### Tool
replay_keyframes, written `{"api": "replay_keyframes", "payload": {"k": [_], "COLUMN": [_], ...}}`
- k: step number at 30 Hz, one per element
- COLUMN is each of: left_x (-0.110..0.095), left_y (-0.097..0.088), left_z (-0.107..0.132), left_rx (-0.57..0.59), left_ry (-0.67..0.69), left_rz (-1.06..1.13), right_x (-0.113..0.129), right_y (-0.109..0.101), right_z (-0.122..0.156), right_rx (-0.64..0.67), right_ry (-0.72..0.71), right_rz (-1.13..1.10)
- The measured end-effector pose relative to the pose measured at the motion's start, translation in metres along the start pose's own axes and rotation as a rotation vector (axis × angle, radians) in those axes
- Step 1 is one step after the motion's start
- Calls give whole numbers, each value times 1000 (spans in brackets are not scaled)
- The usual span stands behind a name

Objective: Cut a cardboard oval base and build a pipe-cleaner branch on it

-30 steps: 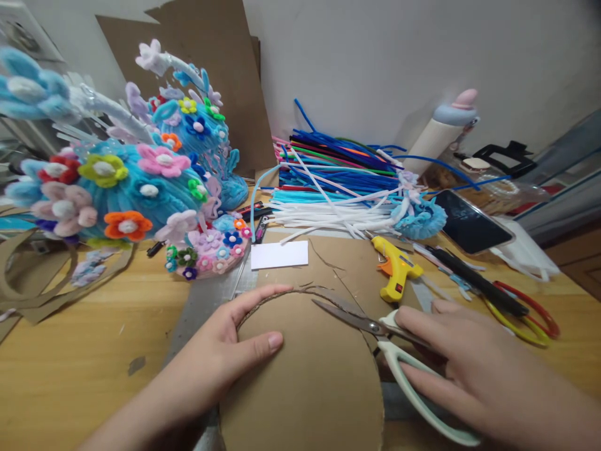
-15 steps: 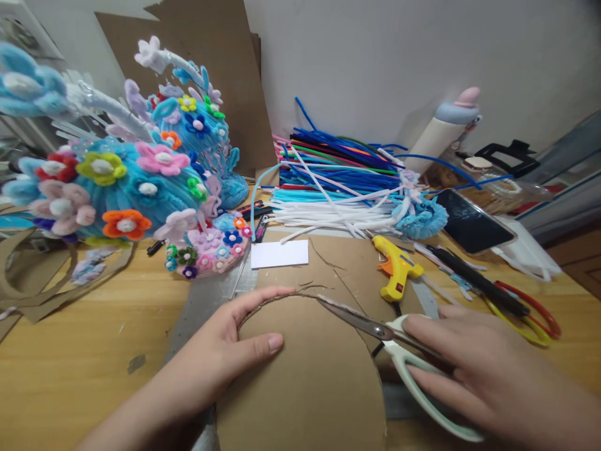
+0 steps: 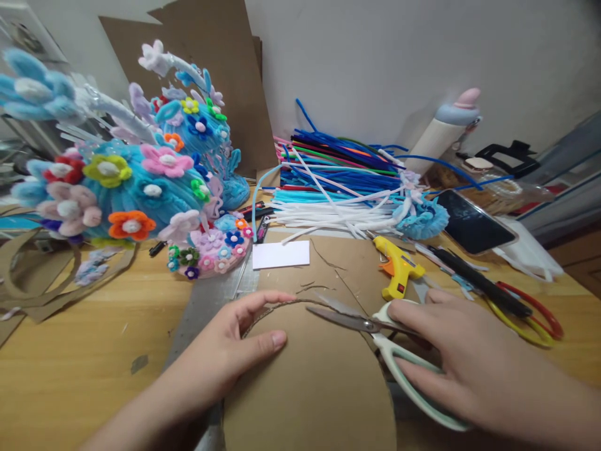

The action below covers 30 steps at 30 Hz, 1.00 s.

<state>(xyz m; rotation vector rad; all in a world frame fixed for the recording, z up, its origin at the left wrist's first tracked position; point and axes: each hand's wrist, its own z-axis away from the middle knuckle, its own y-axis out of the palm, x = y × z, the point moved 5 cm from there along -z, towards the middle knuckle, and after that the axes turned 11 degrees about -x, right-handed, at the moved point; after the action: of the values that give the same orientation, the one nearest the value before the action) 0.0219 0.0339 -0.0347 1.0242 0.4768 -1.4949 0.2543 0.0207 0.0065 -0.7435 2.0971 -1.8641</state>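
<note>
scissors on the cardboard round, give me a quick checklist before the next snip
1. Left hand steadies the cardboard round: ok, thumb on top, fingers curled along its rim.
2. Left fingers clear of the blades: ok, a gap shows, though the forefinger lies along the same rim.
3. Right hand grip on the scissors: cannot tell, the hand covers the handles.
4. Blades set on the cut line: ok, slightly open at the curved rim.
5. Glue gun out of the way: ok, it lies beyond the scissors, apart.
</note>
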Motion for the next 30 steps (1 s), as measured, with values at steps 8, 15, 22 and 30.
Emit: {"api": "replay_keyframes", "payload": {"k": [8, 15, 22, 30], "left_x": [0, 2, 0, 1], "left_y": [0, 1, 3, 5], "left_z": [2, 0, 2, 2], "left_rx": [0, -18, 7, 44], "left_ry": [12, -27, -33, -41], "left_rz": [-9, 7, -52, -42], "right_x": [-3, 1, -5, -10], "right_y": [3, -1, 1, 1], "right_z": [0, -2, 3, 6], "right_rx": [67, 54, 45, 61], "right_ry": [19, -11, -36, -95], "right_rz": [-43, -50, -58, 1]}}
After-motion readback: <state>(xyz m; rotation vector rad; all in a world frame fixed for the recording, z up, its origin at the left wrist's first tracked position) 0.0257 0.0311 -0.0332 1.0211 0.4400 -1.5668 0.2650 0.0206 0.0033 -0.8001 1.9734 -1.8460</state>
